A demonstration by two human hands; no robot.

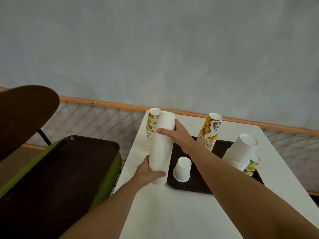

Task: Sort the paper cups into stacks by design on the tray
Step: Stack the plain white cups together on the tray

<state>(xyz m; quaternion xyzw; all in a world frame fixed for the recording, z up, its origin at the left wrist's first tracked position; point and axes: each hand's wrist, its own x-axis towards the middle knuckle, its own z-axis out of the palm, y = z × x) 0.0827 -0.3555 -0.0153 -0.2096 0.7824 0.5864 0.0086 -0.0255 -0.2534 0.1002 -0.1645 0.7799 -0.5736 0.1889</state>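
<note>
One spare brown tray (69, 161) is seen far left on a green seat (110, 180). On the white worktop (172, 213), one fruit-print stack (151, 125) is stood behind one tall plain white stack (162, 144). The tall stack is gripped at its base by the left hand (148, 171) and near its top by the right hand (174, 133), fingers curled round it, just left of the worktop tray (195, 185). Counted on that tray: one inverted white cup (182, 169), one yellow coffee-print stack (209, 133), one wider white stack (241, 150), one short fruit-print stack (252, 167).
</note>
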